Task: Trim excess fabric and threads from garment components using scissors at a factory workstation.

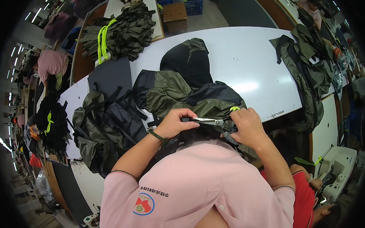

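Here the right hand (pixel 248 126) and left hand (pixel 175 122), grips closed, pinch scissors (pixel 208 121) over the jacket (pixel 191 99)

Garment (pixel 191 96) on table (pixel 252 64), before hands; fabric pile (pixel 105 123) left; strip bundle (pixel 121 33) behind.

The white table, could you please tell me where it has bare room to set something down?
The white table is bare on its far right stretch, between the black and olive jacket in the middle and the olive garment draped at the right end. The left is crowded with a heap of dark fabric. Near the edge, both hands and scissors fill the space.
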A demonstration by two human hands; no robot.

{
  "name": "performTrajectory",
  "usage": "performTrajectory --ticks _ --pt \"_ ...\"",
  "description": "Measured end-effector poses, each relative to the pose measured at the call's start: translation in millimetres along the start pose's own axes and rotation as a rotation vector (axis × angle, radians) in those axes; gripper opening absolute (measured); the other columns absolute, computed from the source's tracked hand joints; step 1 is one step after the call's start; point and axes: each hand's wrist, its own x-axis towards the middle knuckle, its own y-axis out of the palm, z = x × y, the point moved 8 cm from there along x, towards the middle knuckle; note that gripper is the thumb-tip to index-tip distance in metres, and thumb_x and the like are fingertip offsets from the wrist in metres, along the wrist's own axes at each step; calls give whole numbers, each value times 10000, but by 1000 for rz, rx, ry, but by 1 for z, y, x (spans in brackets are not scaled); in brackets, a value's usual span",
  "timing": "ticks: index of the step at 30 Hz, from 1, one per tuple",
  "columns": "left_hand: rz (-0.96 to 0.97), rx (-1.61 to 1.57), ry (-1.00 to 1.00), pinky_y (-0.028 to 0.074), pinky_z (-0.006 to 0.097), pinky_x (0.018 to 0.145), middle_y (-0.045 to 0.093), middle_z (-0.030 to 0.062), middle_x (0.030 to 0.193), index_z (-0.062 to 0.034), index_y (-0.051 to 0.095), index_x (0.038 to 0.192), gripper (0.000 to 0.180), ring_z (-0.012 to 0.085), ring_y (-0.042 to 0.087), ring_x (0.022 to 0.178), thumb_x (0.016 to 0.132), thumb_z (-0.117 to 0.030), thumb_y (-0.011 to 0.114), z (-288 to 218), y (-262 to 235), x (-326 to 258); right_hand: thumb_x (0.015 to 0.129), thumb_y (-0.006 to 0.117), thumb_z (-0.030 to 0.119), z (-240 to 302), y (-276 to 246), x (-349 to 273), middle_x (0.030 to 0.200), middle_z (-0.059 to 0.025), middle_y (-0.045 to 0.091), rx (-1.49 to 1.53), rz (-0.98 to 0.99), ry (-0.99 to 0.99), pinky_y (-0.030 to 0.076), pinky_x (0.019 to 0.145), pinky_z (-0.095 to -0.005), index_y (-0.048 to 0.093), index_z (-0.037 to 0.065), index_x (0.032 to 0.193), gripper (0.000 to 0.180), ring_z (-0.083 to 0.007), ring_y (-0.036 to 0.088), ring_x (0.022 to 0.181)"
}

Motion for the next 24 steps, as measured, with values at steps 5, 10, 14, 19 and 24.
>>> performTrajectory --ticks 5,10,14,19,24 --pt "-5 -12 -26 423 191 647 608 -41 795 -26 668 920 170 34 520 717 789 -80 762 -2 6 1 533 815 178 -1 -7 -4 769 -64 580 -50 10 -16 423 695 -356 550 83 817 400 -252 571 766" --pt "21 16 -49 422 188 635 611 -41 782 -28 670 905 165 34 521 700 788 -90 768 -2 10 1 526 823 191 -2 -7 -8 761 -58 583 -94 19 -27 429 683 -354 555 90 811 404 -243 574 759" --pt "33 26 -60 421 186 630 614 -41 782 -29 671 897 160 30 521 694 790 -97 769 -4 12 0 539 816 182 -6 -1 -13 697 -68 584 -69 47 -3 438 652 -361 560 87 796 375 -267 586 692" --pt "-32 99 64 454 212 680 639 -11 806 -23 684 883 159 63 570 751 777 -106 767 -29 -9 -13 597 783 129 -18 3 -14 636 -115 580 128 -4 95 456 611 -398 538 60 756 300 -321 578 621" --pt "-942 533 257 442 297 879 632 79 1033 -14 673 964 184 172 589 940 867 -161 618 -120 -214 -165 746 801 195 -98 15 -30 606 -107 564 517 -173 584 458 581 -330 530 1 788 336 -235 554 568"
